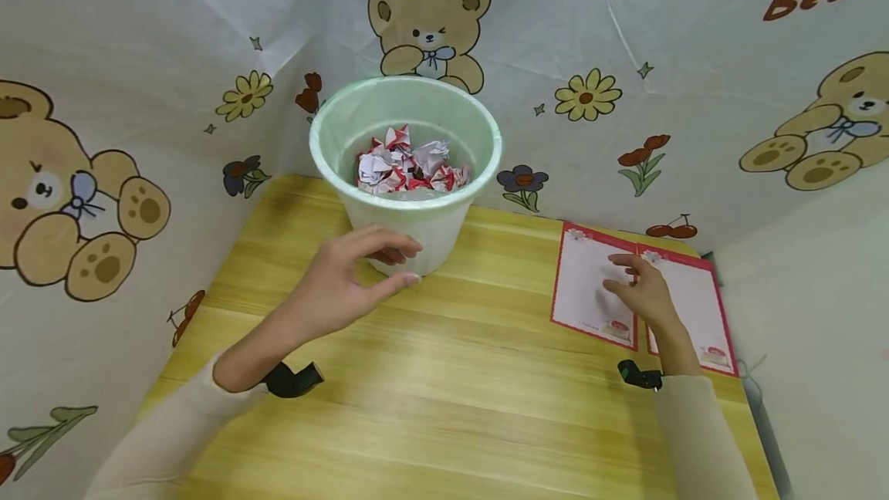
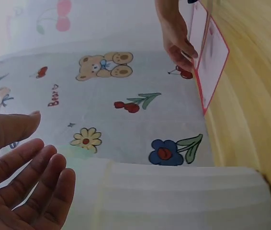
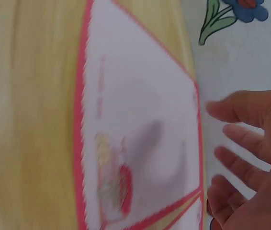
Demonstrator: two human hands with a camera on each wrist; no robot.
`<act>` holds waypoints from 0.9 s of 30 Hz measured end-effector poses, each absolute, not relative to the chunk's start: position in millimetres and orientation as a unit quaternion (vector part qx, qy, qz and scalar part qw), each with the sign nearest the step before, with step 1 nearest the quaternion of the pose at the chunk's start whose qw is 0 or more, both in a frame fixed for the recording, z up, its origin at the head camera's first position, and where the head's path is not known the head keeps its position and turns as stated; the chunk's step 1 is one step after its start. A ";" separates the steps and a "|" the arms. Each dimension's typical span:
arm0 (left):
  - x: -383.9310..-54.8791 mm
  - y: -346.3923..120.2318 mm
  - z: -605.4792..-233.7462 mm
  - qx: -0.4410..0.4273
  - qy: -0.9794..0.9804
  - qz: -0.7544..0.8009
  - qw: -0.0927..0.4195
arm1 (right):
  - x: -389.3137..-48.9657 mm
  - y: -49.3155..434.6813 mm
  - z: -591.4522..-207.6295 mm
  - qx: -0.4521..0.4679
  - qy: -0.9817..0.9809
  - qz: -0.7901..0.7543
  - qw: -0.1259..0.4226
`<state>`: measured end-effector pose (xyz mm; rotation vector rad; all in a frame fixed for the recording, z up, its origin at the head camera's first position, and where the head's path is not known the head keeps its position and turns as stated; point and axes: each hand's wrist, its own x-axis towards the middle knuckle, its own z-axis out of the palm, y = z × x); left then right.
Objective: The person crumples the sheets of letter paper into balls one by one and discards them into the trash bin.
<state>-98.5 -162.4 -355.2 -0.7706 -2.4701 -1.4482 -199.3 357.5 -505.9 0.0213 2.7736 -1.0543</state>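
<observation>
My left hand (image 1: pixel 350 276) is in front of the pale green bin (image 1: pixel 417 226), fingers relaxed and bent, holding nothing. Whether it touches the bin wall I cannot tell. Inside the bin lie several crumpled red and white papers (image 1: pixel 399 160). My right hand (image 1: pixel 647 292) hovers above two red-bordered sheets of paper, its thumb and fingers apart with nothing between them. The left sheet (image 1: pixel 590 284) casts back a shadow of the hand; the right sheet (image 1: pixel 694 307) lies beside it. In the right wrist view the hand (image 3: pixel 250 158) is apart from the nearer sheet (image 3: pixel 145 96).
A wood-grain table (image 1: pixel 430 392) carries the bin and sheets. Behind and at both sides hangs a white cloth (image 1: pixel 528 14) printed with bears and flowers. Each wrist wears a black strap mount, such as the left mount (image 1: pixel 295 380).
</observation>
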 end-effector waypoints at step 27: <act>-103.5 -148.7 -460.6 -0.220 -0.852 -0.473 -0.052 | -185.2 359.6 -526.5 -0.044 0.965 -0.194 0.171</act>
